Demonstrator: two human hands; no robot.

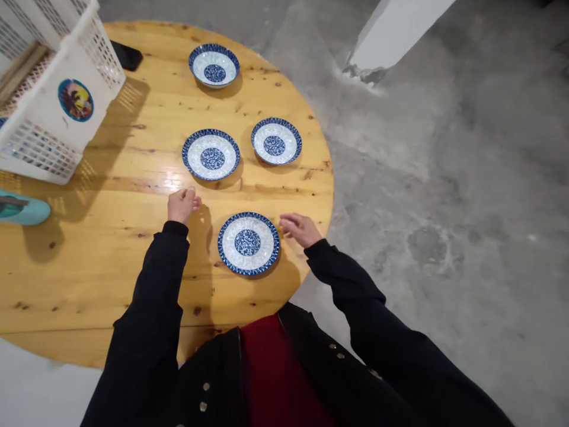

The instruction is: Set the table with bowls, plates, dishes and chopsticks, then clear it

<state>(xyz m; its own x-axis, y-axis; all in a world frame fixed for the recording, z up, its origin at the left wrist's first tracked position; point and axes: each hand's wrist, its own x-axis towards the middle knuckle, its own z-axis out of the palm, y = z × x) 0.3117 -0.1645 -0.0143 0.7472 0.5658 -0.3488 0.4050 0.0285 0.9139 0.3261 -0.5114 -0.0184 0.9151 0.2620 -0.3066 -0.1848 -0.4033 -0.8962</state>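
A round blue-and-white plate (pixel 248 244) lies flat on the wooden table close to my body. My right hand (pixel 299 228) hovers just off its right rim, fingers loosely bent and nothing in them. On the other side, my left hand (pixel 183 205) is held over the table with its fingers half curled and empty; it is apart from the plate. Just beyond the left hand sits a second patterned dish (pixel 211 155). To the right of that dish is another shallow dish (pixel 276 141). A deeper bowl (pixel 214 66) with the same pattern stands farther back.
The round wooden table (pixel 146 261) curves away on the right above a grey concrete floor (pixel 427 196). A white plastic basket (pixel 48 136) stands at the left, with a black phone (pixel 127 55) beside it. A turquoise object (pixel 26 209) lies at the left edge. A white post (pixel 391 35) rises beyond.
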